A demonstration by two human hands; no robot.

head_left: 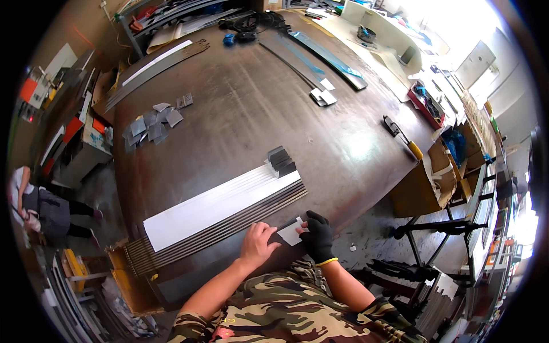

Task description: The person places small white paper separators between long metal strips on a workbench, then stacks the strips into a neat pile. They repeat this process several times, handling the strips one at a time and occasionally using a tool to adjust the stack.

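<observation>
Near the table's front edge, my right hand (318, 237), in a black glove with bare fingertips, pinches a small white square plate (290, 232) by its right side. A dark strip shows along the plate's upper edge. My bare left hand (257, 244) is just left of the plate, thumb and fingers apart; I cannot tell whether a fingertip touches it. Beyond my hands lie long white strips (211, 206) side by side, next to several long grey-brown strips with ridged edges (229, 226). Small dark plates (280, 160) overlap at the strips' right end.
Loose small grey plates (151, 124) are scattered at the table's left. Long strips (326, 57) and small white pieces (323, 96) lie farther back. A yellow-handled tool (409, 143) rests near the right edge, above a cardboard box (426, 177). Another person (48, 208) stands at far left.
</observation>
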